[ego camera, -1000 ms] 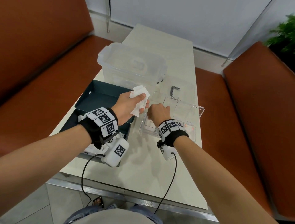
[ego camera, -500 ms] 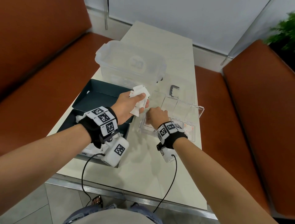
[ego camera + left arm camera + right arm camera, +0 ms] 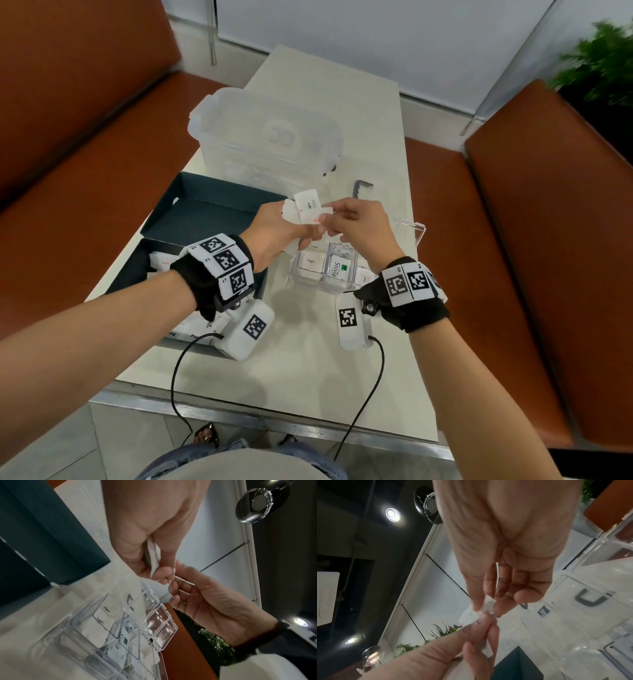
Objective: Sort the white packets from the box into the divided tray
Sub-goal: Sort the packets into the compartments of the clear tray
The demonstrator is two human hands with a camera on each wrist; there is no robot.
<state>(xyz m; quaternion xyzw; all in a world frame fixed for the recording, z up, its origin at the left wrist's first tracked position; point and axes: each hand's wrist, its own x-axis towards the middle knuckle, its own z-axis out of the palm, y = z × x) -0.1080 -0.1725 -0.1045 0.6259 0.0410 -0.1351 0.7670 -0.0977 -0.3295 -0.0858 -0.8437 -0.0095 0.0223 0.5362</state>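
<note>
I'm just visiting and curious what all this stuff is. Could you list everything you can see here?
Table: one, pale cream, between the benches.
Benches: two, rust-orange, either side of the table.
Box: one, dark teal, open, table's left; white packets inside, count unclear.
Clear tub: one, translucent, behind the box.
Divided tray: one, clear, right of the box; holds packets marked Sugar and Stevia.
Hex key: one, dark, behind the tray.
Plant: one, green, far right corner.
Held packets: a few, white, above the tray.
Wrist bands: two, black with square-patterned tags.
Left hand: grips the held packets.
Right hand: pinches one of them.
</note>
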